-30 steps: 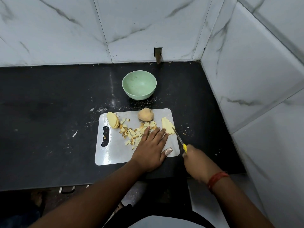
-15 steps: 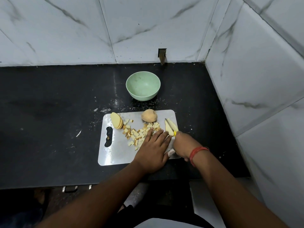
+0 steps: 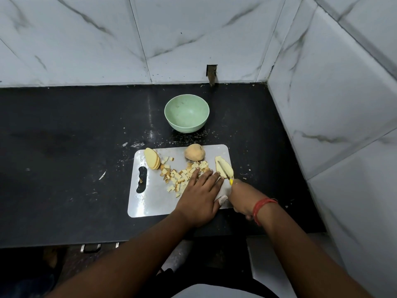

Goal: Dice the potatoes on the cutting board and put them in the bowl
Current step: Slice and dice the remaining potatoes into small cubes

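Observation:
A grey cutting board [image 3: 150, 201] lies on the black counter. On it are a pile of potato dice [image 3: 182, 173], a stack of potato slices [image 3: 151, 158] at the far left, an uncut potato piece [image 3: 194, 152] at the back, and a flat potato slice [image 3: 224, 167] at the right. My left hand [image 3: 199, 196] rests flat on the board, fingers spread against the dice. My right hand [image 3: 242, 198] grips a yellow-handled knife [image 3: 224, 170] whose blade lies across the flat slice. The pale green bowl [image 3: 187, 112] stands empty behind the board.
Marble-tiled walls close off the back and the right side of the black counter [image 3: 64, 147]. Potato crumbs are scattered around the board and bowl. A small notch [image 3: 211, 76] sits in the back wall. The counter's front edge runs just below the board.
My right hand came in from the board's right edge toward my left hand, bringing the knife blade onto the flat slice. My left hand stayed on the dice.

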Available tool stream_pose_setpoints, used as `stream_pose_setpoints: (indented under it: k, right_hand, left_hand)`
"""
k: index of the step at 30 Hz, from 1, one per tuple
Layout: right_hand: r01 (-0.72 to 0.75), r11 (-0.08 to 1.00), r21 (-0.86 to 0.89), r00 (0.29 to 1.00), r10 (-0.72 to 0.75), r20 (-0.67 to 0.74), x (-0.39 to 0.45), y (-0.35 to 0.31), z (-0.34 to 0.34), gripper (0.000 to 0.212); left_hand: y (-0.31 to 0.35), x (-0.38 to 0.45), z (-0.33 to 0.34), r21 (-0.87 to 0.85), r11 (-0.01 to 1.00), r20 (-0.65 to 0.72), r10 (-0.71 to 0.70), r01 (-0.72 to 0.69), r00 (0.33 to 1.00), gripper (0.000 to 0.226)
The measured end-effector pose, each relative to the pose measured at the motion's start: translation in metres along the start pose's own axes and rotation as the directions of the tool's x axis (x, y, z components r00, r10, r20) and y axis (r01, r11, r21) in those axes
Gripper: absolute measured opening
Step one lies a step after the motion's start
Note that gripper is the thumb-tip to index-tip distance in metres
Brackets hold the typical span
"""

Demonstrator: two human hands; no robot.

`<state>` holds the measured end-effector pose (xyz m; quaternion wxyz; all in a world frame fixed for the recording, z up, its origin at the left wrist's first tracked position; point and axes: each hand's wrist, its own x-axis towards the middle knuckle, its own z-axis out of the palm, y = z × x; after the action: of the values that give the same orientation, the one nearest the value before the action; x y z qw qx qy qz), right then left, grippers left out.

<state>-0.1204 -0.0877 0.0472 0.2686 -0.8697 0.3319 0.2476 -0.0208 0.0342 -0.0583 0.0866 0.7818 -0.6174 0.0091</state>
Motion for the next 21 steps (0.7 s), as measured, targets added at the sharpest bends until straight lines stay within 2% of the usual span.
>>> stream_pose_setpoints:
  k: [5,8,10,14,18,21]
  right_hand:
    - [-0.162,0.987,0.012,0.985,0.161,0.069,0.0,0.009,0.011,0.025]
    - [-0.088,0.996,0.036,0.995,0.086,0.041,-0.007,0.013,0.013,0.012]
    - [-0.046,0.998,0.042,0.999,0.045,0.021,-0.013,0.018,0.014,0.014]
    - [-0.064,0.994,0.087,0.998,0.062,0.028,-0.019,0.031,0.025,0.027]
    - [-0.065,0.995,0.069,0.997,0.062,0.046,-0.029,0.038,0.031,0.007]
    - [-0.072,0.996,0.061,0.997,0.069,0.043,-0.033,0.041,0.035,0.008]
  left_hand:
    - [0.0,0.0,-0.001,0.002,1.0,0.007,-0.001,0.001,1.0,0.066]
    - [0.0,0.0,-0.002,0.002,1.0,0.011,-0.004,0.004,1.0,0.069]
    - [0.001,0.0,-0.001,0.007,1.0,0.007,-0.004,0.004,1.0,0.068]
    - [0.001,-0.001,0.0,0.016,1.0,-0.006,-0.005,0.005,1.0,0.065]
    - [0.002,0.0,-0.002,0.019,1.0,0.0,-0.007,0.007,1.0,0.065]
    - [0.002,0.0,-0.003,0.022,1.0,0.019,-0.012,0.011,1.0,0.067]
